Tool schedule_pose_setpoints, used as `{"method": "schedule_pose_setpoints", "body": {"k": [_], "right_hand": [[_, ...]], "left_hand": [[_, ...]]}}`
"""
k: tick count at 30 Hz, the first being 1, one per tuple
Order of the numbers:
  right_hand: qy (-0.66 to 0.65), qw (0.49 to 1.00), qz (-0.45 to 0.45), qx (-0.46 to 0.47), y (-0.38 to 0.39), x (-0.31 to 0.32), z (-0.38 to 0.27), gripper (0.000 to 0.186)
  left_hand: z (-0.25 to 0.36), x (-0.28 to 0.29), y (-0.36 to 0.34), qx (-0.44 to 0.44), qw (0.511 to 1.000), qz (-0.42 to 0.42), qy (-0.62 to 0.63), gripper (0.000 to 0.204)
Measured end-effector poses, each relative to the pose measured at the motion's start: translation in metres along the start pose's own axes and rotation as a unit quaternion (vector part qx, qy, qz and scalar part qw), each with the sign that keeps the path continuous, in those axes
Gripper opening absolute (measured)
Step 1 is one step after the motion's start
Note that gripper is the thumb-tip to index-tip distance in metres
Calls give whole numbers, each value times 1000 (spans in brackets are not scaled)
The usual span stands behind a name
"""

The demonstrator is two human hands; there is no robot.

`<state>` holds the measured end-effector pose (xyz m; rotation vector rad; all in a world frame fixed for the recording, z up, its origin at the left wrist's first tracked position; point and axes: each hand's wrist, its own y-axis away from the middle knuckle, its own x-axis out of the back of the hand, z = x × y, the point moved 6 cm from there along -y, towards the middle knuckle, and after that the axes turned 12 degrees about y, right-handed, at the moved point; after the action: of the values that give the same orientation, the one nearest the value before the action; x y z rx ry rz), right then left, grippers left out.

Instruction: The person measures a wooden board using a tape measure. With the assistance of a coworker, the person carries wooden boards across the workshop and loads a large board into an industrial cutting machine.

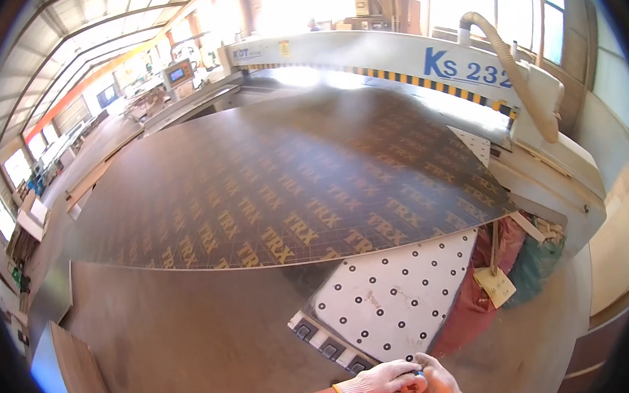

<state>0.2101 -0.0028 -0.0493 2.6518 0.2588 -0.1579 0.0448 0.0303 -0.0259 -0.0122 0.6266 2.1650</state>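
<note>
At the lower edge, my left hand (375,382), in a whitish knit glove, is closed over a small orange and blue object (414,383). Close against it on the right, my right hand (442,383) is pale and curled, its fingers bent toward the same object; what they grip is partly hidden. Just beyond my hands lies a white air-float table (389,300) dotted with black-ringed holes. A large dark brown film-faced panel (271,192) with repeated gold print rests across this table and reaches back toward the machine; neither hand touches it.
A panel saw's long white beam (364,60) with a black-and-yellow stripe spans the back, with a ribbed hose (507,55) at right. A control screen (177,74) stands back left. Red (466,317) and green sacks (538,265) of offcuts lie right of the table. Boards (84,376) lean at left.
</note>
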Motion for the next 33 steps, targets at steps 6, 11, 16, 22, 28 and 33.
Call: {"method": "schedule_pose_setpoints", "body": {"k": [6,11,16,22,28,33], "right_hand": [[-62,985,-140,-81,31,-41,-49,48],[3,989,-138,-57,21,9,-57,55],[198,969,-143,-20,-3,69,-68,64],[279,938,-86,-187,-17,267,11,53],[420,871,-204,-151,107,487,144,14],[281,911,-60,-297,135,472,75,23]], "left_hand": [[30,-7,8,-188,974,-48,-117,40],[42,-6,-22,-65,997,-41,12,48],[70,-15,-74,-67,995,37,-59,44],[181,119,-158,-81,913,391,87,46],[263,382,-119,-287,654,660,231,46],[295,360,-224,-393,681,579,215,53]]}}
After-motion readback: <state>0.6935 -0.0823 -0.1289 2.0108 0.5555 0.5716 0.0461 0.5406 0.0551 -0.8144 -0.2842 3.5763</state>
